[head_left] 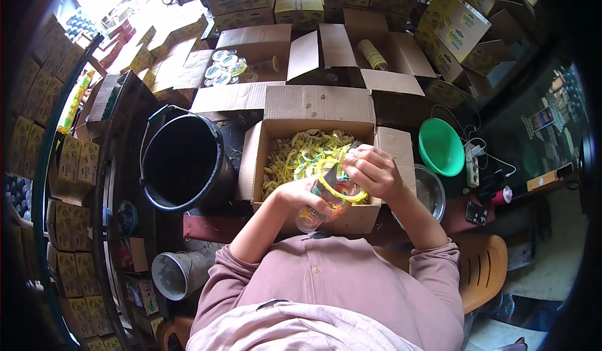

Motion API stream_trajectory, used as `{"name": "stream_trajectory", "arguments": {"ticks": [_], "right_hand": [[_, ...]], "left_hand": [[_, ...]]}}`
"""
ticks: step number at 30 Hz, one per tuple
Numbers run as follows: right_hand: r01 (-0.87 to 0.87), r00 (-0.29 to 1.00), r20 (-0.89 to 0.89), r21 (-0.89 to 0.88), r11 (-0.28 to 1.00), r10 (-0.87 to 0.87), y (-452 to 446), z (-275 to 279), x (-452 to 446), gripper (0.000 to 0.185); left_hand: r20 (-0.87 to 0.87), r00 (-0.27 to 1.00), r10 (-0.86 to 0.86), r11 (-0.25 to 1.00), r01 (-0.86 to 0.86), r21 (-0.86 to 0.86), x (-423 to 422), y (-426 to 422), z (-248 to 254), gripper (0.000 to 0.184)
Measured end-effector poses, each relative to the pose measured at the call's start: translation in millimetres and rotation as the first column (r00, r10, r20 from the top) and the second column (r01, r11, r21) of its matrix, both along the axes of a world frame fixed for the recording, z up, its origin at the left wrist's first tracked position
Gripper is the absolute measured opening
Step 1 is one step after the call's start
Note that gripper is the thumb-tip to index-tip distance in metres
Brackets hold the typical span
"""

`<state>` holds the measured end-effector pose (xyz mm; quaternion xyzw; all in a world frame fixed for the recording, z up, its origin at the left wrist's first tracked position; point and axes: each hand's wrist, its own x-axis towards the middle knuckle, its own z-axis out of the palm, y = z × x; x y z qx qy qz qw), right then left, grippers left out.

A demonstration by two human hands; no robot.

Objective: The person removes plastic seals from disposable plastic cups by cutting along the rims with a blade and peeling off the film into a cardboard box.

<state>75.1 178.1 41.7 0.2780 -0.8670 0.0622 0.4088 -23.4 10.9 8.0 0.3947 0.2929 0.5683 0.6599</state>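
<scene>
Head view: left hand (298, 194), fingers clamped round a clear cup (309, 220), and right hand (375, 172), fingertips pinched on a yellow strip (339, 193), which hard tugging might tear.

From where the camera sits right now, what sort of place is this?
Probably a small packing workshop or stockroom. Signs: stacked printed cartons, an open cardboard box heaped with yellow strips in front of the person, and a nested stack of round yellowish pieces in another box.

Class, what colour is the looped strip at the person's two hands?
The looped strip is yellow; it shows best in the head view.
</scene>
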Motion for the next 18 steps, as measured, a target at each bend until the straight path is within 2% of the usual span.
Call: {"name": "stream_trajectory", "arguments": {"ticks": [5,8,9,12,16,18], "right_hand": [[-0.035,0.999,-0.021,-0.074,0.997,0.034,0.4,0.0,-5.8,0.018],[-0.034,0.999,0.001,-0.129,0.991,0.034,2.0,-9.1,-9.5,0.017],[-0.033,0.999,0.005,-0.157,0.987,0.035,1.7,-12.9,-11.2,0.017],[-0.052,0.998,0.025,-0.261,0.964,0.061,-1.4,-18.1,-15.8,0.018],[-0.059,0.996,0.045,-0.354,0.933,0.08,-5.7,-24.9,-20.9,0.018],[-0.078,0.993,0.055,-0.374,0.924,0.106,-9.1,-20.1,-21.7,0.018]], "left_hand": [[0.367,0.918,-0.15,0.989,0.139,0.058,5.1,4.7,-3.7,0.052],[0.516,0.818,-0.255,0.967,0.207,0.15,1.1,8.5,-32.3,0.055],[0.543,0.803,-0.247,0.969,0.203,0.142,4.4,9.1,-16.4,0.056],[0.629,0.687,-0.365,0.931,0.263,0.253,4.5,15.1,-23.6,0.055],[0.713,0.565,-0.416,0.908,0.296,0.296,7.0,16.8,-29.8,0.053],[0.683,0.506,-0.527,0.85,0.325,0.416,19.4,23.0,-37.6,0.056]]}}
